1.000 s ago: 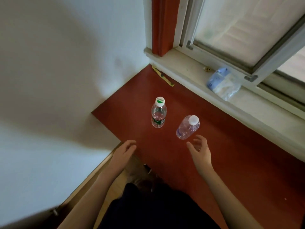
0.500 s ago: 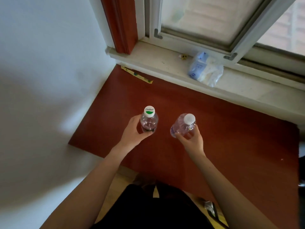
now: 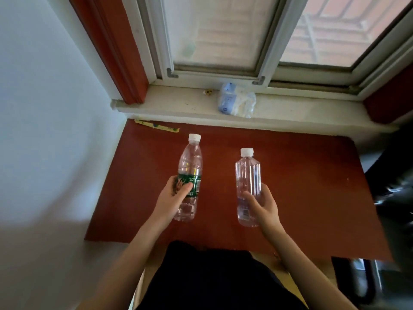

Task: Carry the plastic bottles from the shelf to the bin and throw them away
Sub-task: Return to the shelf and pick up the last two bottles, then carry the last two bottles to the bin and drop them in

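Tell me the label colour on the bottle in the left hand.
Dark green, on the left hand's bottle; head view.

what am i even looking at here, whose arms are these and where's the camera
The camera sits on a person's head, looking forward and down, so the two bare arms are the wearer's own. No machine is involved. The left hand grips a clear bottle with a green label. The right hand grips a plain clear bottle. Both have white caps and are held above a red shelf under a window. A yellow strip lies at the shelf's back edge. On the windowsill rests a crumpled plastic packet.
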A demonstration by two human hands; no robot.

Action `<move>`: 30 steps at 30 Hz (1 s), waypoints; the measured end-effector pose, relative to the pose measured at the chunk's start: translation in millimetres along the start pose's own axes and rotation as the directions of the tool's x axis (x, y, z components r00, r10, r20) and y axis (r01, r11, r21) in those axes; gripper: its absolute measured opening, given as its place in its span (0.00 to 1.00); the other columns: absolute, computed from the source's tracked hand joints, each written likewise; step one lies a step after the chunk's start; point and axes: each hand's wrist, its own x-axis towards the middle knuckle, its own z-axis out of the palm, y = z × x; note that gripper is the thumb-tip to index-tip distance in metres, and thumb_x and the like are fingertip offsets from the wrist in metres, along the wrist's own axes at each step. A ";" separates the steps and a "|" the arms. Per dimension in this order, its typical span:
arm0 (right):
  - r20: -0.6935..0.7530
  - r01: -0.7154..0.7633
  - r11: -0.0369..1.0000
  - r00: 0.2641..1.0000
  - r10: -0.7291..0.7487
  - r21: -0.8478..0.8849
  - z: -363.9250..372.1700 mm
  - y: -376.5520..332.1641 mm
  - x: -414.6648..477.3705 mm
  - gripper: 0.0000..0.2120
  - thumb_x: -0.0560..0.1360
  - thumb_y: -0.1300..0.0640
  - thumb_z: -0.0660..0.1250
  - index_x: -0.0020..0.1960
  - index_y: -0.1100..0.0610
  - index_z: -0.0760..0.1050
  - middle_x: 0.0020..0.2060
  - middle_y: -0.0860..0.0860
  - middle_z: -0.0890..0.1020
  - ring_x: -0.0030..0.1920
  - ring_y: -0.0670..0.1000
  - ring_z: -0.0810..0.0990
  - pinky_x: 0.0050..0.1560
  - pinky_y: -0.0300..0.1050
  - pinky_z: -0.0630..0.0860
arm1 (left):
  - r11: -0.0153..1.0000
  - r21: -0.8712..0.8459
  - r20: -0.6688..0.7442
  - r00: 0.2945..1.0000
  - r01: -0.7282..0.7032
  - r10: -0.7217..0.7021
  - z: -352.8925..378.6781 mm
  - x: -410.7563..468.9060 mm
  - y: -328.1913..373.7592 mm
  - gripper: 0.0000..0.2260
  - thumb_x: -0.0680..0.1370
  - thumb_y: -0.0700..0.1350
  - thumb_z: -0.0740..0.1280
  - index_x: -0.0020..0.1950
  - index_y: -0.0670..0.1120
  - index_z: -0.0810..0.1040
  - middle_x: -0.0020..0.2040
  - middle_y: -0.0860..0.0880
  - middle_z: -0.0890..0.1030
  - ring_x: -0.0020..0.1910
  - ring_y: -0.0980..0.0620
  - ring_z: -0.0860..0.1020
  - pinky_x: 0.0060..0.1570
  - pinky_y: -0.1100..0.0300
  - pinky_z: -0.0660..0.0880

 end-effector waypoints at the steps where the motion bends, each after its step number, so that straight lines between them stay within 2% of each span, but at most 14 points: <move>1: -0.018 -0.028 0.999 0.999 0.029 0.037 -1.6 2.7 -10.5 0.15 0.72 0.46 0.72 0.56 0.42 0.73 0.52 0.55 0.83 0.46 0.56 0.86 0.46 0.54 0.84 | 1.000 0.003 0.011 1.000 0.010 -0.010 1.0 -3.9 -4.3 0.11 0.78 0.51 0.67 0.58 0.50 0.74 0.48 0.50 0.83 0.42 0.57 0.83 0.38 0.65 0.76; 4: -0.081 -0.134 0.987 0.987 0.141 0.084 -6.2 21.7 -42.5 0.14 0.75 0.50 0.69 0.59 0.50 0.72 0.49 0.54 0.84 0.41 0.49 0.86 0.39 0.45 0.83 | 0.998 0.017 0.068 0.996 0.059 -0.060 6.0 -14.6 -24.1 0.10 0.79 0.48 0.65 0.58 0.46 0.74 0.46 0.50 0.82 0.39 0.59 0.82 0.34 0.71 0.74; 5: -0.116 -0.157 0.982 0.979 0.169 0.104 -7.6 29.3 -52.8 0.14 0.75 0.49 0.69 0.57 0.50 0.72 0.48 0.54 0.84 0.42 0.49 0.86 0.40 0.46 0.84 | 0.996 0.040 0.096 0.992 0.077 -0.081 7.7 -17.8 -31.4 0.10 0.79 0.48 0.65 0.58 0.45 0.74 0.46 0.49 0.82 0.39 0.59 0.82 0.33 0.72 0.73; 7: -0.183 -0.193 0.974 0.960 0.212 0.115 -13.9 45.7 -71.1 0.14 0.72 0.44 0.70 0.54 0.47 0.73 0.48 0.54 0.84 0.44 0.54 0.86 0.45 0.55 0.84 | 0.990 0.097 0.156 0.981 0.101 -0.115 12.8 -23.3 -43.5 0.10 0.79 0.48 0.64 0.57 0.43 0.74 0.44 0.49 0.81 0.37 0.62 0.81 0.32 0.73 0.73; 8: -0.211 -0.208 0.971 0.950 0.230 0.120 -18.2 52.1 -80.4 0.15 0.71 0.42 0.71 0.53 0.47 0.73 0.47 0.55 0.84 0.44 0.56 0.85 0.46 0.56 0.84 | 0.986 0.131 0.190 0.974 0.101 -0.125 16.9 -24.9 -48.1 0.09 0.80 0.48 0.64 0.55 0.43 0.73 0.43 0.50 0.79 0.35 0.65 0.80 0.32 0.74 0.72; 10: -0.288 -0.208 0.968 0.927 0.242 0.144 -28.3 60.9 -100.9 0.15 0.73 0.46 0.70 0.55 0.51 0.74 0.44 0.53 0.82 0.41 0.50 0.83 0.41 0.44 0.82 | 0.979 0.186 0.266 0.955 0.085 -0.133 27.6 -27.0 -52.5 0.08 0.80 0.47 0.63 0.52 0.42 0.73 0.40 0.51 0.77 0.33 0.67 0.78 0.31 0.75 0.71; 12: -0.370 -0.190 0.959 0.893 0.257 0.209 -40.4 68.0 -120.5 0.15 0.75 0.51 0.69 0.59 0.56 0.73 0.46 0.50 0.82 0.42 0.46 0.83 0.37 0.38 0.79 | 0.974 0.213 0.339 0.929 0.080 -0.150 43.4 -27.4 -46.7 0.09 0.79 0.48 0.64 0.54 0.43 0.74 0.43 0.49 0.80 0.38 0.61 0.81 0.33 0.71 0.74; 14: -0.437 -0.185 0.948 0.853 0.286 0.260 -54.0 76.4 -141.8 0.17 0.76 0.52 0.68 0.61 0.56 0.72 0.49 0.52 0.83 0.46 0.50 0.84 0.40 0.40 0.81 | 0.971 0.233 0.420 0.895 0.052 -0.148 63.8 -24.5 -37.7 0.10 0.79 0.50 0.65 0.56 0.46 0.75 0.47 0.46 0.82 0.44 0.49 0.83 0.36 0.64 0.76; 17: -0.542 -0.151 0.932 0.778 0.318 0.331 -75.8 92.6 -178.7 0.16 0.76 0.52 0.68 0.62 0.55 0.72 0.51 0.52 0.83 0.48 0.51 0.84 0.43 0.44 0.82 | 0.955 0.296 0.531 0.835 -0.026 -0.142 106.5 -26.0 -19.3 0.13 0.77 0.53 0.66 0.58 0.49 0.74 0.49 0.45 0.83 0.45 0.46 0.83 0.38 0.59 0.77; 21: -0.652 -0.117 0.911 0.663 0.367 0.394 -97.8 121.7 -240.3 0.15 0.75 0.49 0.68 0.59 0.53 0.73 0.48 0.51 0.83 0.44 0.49 0.85 0.40 0.42 0.81 | 0.923 0.353 0.648 0.752 -0.155 -0.122 171.8 -48.7 -5.6 0.08 0.79 0.48 0.65 0.56 0.48 0.74 0.46 0.45 0.83 0.38 0.51 0.83 0.33 0.63 0.77; 25: -0.720 -0.088 0.868 0.521 0.458 0.489 -114.5 163.6 -312.9 0.15 0.75 0.49 0.69 0.57 0.54 0.73 0.48 0.52 0.84 0.46 0.51 0.85 0.41 0.42 0.81 | 0.873 0.410 0.741 0.654 -0.266 -0.148 239.2 -93.1 -10.8 0.06 0.79 0.50 0.65 0.54 0.51 0.75 0.48 0.45 0.83 0.45 0.45 0.84 0.40 0.56 0.78; 27: -0.744 -0.067 0.839 0.428 0.512 0.539 -122.5 186.2 -355.1 0.15 0.74 0.48 0.70 0.56 0.54 0.74 0.47 0.53 0.84 0.46 0.52 0.85 0.43 0.44 0.80 | 0.830 0.455 0.784 0.588 -0.322 -0.201 273.9 -124.4 -18.8 0.11 0.76 0.56 0.67 0.54 0.54 0.74 0.50 0.46 0.83 0.48 0.44 0.83 0.44 0.53 0.79; 30: -0.757 -0.046 0.799 0.291 0.585 0.600 -133.2 223.0 -413.4 0.19 0.71 0.42 0.70 0.53 0.54 0.75 0.45 0.53 0.84 0.47 0.54 0.84 0.46 0.46 0.79 | 0.745 0.488 0.838 0.482 -0.454 -0.255 328.3 -168.7 -40.8 0.35 0.68 0.70 0.65 0.68 0.50 0.69 0.63 0.47 0.79 0.59 0.47 0.79 0.60 0.45 0.76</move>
